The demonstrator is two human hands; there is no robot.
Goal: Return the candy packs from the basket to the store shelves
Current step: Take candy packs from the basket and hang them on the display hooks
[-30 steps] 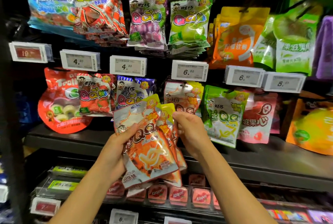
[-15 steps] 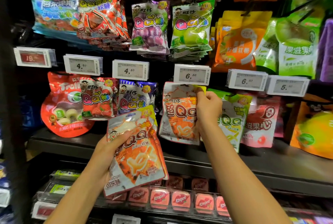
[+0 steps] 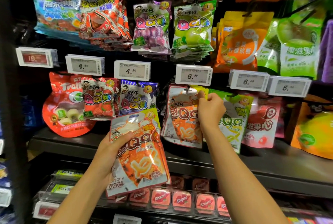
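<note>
My left hand (image 3: pixel 110 153) grips a small stack of orange cola-flavour QQ candy packs (image 3: pixel 142 158), held tilted in front of the lower shelf. My right hand (image 3: pixel 210 108) pinches the yellow top corner of another orange QQ pack (image 3: pixel 182 122). That pack hangs at the peg hook (image 3: pixel 188 89) under the 6.50 price tag (image 3: pixel 193 75), with more of the same packs behind it. The basket is out of view.
Green QQ packs (image 3: pixel 232 124) hang right of my right hand, purple ones (image 3: pixel 137 101) and strawberry ones (image 3: pixel 99 100) to its left. Price tags line the rail above. A black shelf ledge (image 3: pixel 270 162) runs below, with pink Kissport boxes (image 3: pixel 182 201) under it.
My right hand took one orange pack off the stack in my left hand and carried it up and right to the peg under the 6.50 tag. The left hand's stack sank slightly.
</note>
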